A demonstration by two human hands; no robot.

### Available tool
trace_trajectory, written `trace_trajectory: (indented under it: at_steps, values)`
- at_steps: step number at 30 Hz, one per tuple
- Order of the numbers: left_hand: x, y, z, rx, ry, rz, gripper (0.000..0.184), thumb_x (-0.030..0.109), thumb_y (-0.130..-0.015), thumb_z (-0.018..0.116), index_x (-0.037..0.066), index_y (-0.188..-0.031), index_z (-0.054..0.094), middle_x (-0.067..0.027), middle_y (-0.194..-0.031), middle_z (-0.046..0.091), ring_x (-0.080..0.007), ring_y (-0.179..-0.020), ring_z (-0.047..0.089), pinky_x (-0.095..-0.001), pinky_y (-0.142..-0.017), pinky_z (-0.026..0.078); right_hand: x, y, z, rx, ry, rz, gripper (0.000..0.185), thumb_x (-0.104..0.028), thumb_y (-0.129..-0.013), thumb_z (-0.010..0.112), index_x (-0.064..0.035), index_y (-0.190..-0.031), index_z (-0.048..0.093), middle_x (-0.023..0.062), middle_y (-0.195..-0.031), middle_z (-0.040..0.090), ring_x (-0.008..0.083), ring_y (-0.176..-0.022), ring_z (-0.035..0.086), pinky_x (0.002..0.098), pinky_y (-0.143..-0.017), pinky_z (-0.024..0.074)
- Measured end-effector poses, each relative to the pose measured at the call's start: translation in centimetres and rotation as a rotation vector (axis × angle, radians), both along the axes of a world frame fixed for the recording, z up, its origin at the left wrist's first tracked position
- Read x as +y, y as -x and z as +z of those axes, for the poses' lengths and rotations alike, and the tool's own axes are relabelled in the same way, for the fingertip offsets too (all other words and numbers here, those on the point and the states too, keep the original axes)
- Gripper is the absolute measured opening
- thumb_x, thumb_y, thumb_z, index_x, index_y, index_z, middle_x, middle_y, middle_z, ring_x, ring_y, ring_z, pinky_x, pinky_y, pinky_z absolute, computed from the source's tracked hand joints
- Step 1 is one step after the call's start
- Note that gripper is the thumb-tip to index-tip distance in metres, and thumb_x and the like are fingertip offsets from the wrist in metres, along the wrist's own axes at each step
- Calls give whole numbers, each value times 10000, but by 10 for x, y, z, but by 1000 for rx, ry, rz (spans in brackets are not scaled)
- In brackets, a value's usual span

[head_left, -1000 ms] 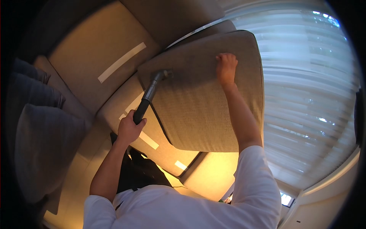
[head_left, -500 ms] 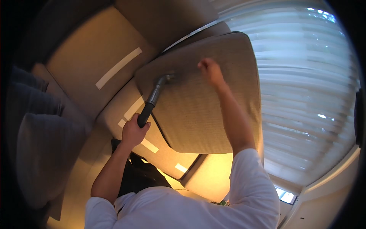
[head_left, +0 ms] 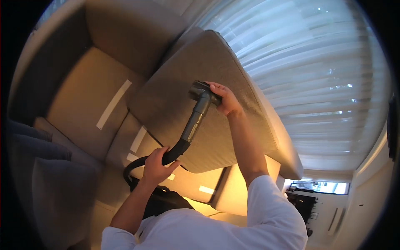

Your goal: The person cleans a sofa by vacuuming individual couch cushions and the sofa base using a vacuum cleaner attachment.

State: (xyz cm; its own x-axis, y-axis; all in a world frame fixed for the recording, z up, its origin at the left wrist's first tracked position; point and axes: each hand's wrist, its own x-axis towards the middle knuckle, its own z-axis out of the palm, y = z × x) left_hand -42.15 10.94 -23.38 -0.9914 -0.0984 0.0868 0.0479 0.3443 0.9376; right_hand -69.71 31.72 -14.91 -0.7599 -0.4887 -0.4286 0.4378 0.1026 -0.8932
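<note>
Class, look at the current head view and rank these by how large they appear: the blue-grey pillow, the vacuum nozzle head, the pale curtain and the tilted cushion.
Largest to smallest, as seen:
1. pale curtain
2. tilted cushion
3. blue-grey pillow, lower left
4. vacuum nozzle head

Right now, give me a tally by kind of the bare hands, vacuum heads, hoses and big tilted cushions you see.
Bare hands: 2 (left hand, right hand)
Vacuum head: 1
Black hose: 1
Big tilted cushion: 1
Total: 5
</note>
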Motion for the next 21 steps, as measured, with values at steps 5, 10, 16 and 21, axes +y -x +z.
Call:
trace_trajectory:
  at_steps: [5,10,16,21]
  values:
    - [1,-13,-49,145,-49,334,386,334,-945,665,-3,-1121,595,-217,-924,655,-411,-863,656,-466,-738,510,-22,-23,-40,-115,301,-312,571,-388,-955,659,40,-1319,557,154,-1265,633,226,-1154,614,381,-1015,472]
    - [-1,56,-45,-299,-301,515,515,508,-1000,527,6,-1104,578,-183,-804,661,-389,-749,674,-443,-638,501,-10,-7,-8,944,-677,-312,695,-499,-914,685,17,-1353,528,195,-1262,615,302,-1180,587,420,-997,467]
    - [21,88,-105,-160,-33,489,536,543,-976,556,22,-1098,577,-177,-791,677,-364,-727,685,-446,-627,503,108,45,46,1446,-1241,-226,816,-586,-859,683,-46,-1432,473,279,-1325,535,441,-1237,523,501,-1028,445]
    - [30,17,-119,-327,-22,486,539,553,-964,576,26,-1076,589,-133,-725,657,-275,-681,690,-407,-611,507,175,40,15,1014,-1372,35,913,-597,-807,719,-134,-1515,375,240,-1327,548,413,-1204,562,493,-1008,461]
